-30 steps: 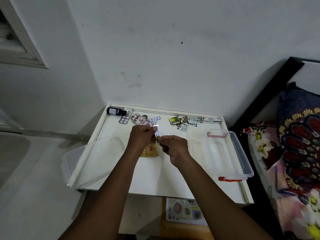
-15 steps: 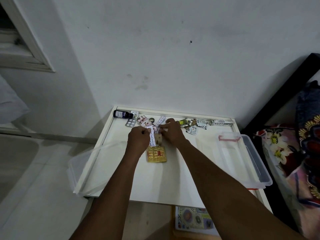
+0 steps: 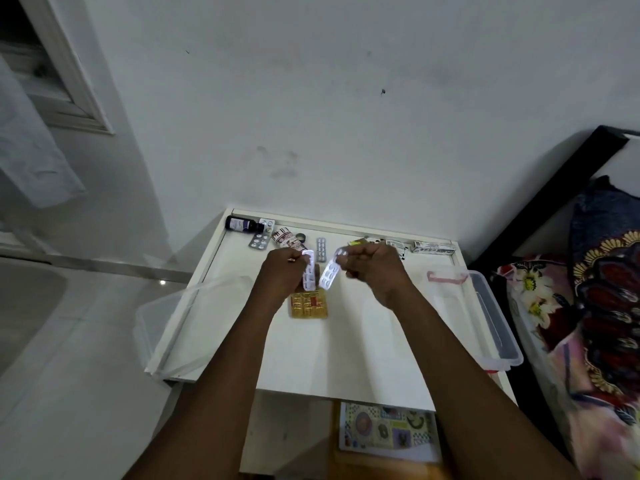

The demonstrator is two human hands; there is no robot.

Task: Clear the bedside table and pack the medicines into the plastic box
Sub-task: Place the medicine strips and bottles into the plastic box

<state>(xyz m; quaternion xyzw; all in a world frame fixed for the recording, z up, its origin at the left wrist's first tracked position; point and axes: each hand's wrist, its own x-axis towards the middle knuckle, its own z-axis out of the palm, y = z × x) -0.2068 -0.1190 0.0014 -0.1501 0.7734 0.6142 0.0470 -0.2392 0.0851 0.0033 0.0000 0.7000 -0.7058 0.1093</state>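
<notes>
Left strip & right strip, both white blister strips, are up off the table, hanging side by side just above the gold pack, which lies flat near mid-table. Left hand pinches the top of its strip w/ curled fingers; right hand does the same w/ the other, fingers curled round the upper end. Change: half a sec ago both hands were bunched low over the pile at the far edge, working at what looked like one strip; now they're apart, raised, one strip each. So prob. two meds are picked & ready to go. The box sits open at the right edge of the table, well apart from the hands, nothing seen inside it; its lid lies at the left edge, partly overhanging. Task looks early: next move is likely carrying the strips right & dropping them in the box. Left to clear along the far edge: dark bottle lying far left, a grey strip just beside it, another strip between the hands, sachets partly hidden behind the right hand, and a carton far right. Bed w/ patterned cover stands right of the table.
</notes>
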